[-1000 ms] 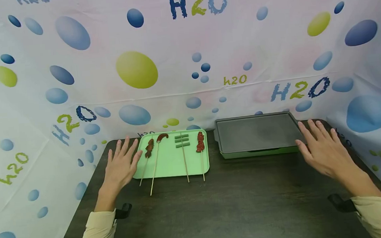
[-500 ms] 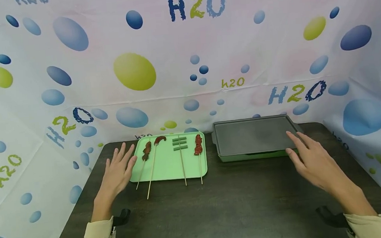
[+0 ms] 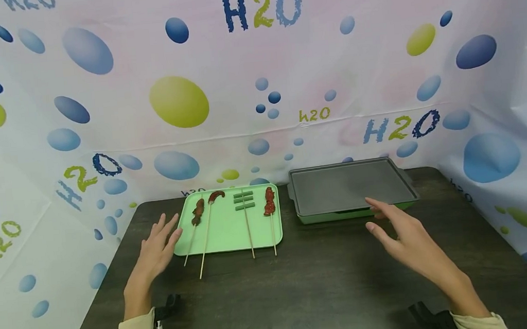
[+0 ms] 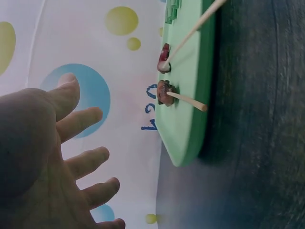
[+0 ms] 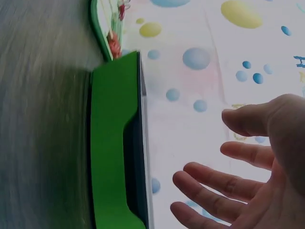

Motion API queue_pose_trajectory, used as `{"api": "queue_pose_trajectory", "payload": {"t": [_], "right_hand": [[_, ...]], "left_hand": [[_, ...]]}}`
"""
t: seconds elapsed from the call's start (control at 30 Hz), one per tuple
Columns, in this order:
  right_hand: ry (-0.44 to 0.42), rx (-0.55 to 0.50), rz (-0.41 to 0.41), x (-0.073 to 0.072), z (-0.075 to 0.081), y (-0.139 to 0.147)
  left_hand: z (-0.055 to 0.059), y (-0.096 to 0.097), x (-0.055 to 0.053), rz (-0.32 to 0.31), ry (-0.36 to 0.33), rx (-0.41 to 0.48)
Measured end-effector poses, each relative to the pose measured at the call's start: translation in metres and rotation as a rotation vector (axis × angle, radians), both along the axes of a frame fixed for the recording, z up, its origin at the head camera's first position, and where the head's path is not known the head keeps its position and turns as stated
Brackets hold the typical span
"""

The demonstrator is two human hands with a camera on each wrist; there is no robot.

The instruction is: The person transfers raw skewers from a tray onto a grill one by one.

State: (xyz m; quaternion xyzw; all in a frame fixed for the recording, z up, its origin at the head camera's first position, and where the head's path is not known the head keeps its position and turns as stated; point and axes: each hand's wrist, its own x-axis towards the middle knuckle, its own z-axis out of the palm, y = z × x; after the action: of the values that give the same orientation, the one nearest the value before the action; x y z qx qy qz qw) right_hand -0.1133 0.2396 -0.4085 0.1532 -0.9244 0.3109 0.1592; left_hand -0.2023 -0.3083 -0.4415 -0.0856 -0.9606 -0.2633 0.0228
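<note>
A: Where is the rectangular box with the flat dark-grey top and green sides [image 3: 335, 189], and how might it handle?

B: It sits at the back right of the dark, wood-look surface [image 3: 293, 301], just beside the pale-green, round-cornered tray [image 3: 227, 234] but apart from it. It looks stiff and is probably heavier than the tray. The smooth top may be slippery, so the projecting short ends seem the better hold.

A: And the four thin wooden skewers [image 3: 269, 202] bearing brown, red and green pieces?

B: They lie on the tray, bare ends overhanging its near edge. They are likely very light and apt to roll; the pieces might come loose if squeezed, so a pinch on the bare stick would suit.

A: What of the hands?

B: Both are free. The left hand [image 3: 154, 249] is spread near the tray's left edge, holding nothing. The right hand [image 3: 404, 236], fingers loosely parted, is near the box's front edge. From the head view contact is hard to judge, but the right wrist view suggests a gap.
</note>
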Motion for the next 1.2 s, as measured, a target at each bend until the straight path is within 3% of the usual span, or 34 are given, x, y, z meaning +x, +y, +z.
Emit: {"api": "queue_pose_trajectory", "payload": {"t": [0.23,0.53,0.8,0.93,1.2], "right_hand": [[-0.103,-0.148,0.092,-0.004,-0.002,-0.028],[-0.298,-0.245,0.180,-0.018,-0.009,-0.061],[-0.510,-0.463,0.295,-0.031,-0.040,-0.094],[-0.588,-0.603,0.298,-0.036,-0.050,-0.108],[-0.666,-0.709,0.289,-0.045,-0.061,-0.134]], "left_hand": [[-0.012,-0.009,-0.006,-0.023,-0.043,-0.009],[-0.026,-0.021,-0.007,-0.096,-0.067,0.022],[-0.032,-0.027,-0.005,-0.082,-0.119,-0.006],[-0.033,-0.029,-0.006,-0.072,-0.147,-0.024],[-0.036,-0.031,-0.008,-0.038,-0.185,-0.055]]}}
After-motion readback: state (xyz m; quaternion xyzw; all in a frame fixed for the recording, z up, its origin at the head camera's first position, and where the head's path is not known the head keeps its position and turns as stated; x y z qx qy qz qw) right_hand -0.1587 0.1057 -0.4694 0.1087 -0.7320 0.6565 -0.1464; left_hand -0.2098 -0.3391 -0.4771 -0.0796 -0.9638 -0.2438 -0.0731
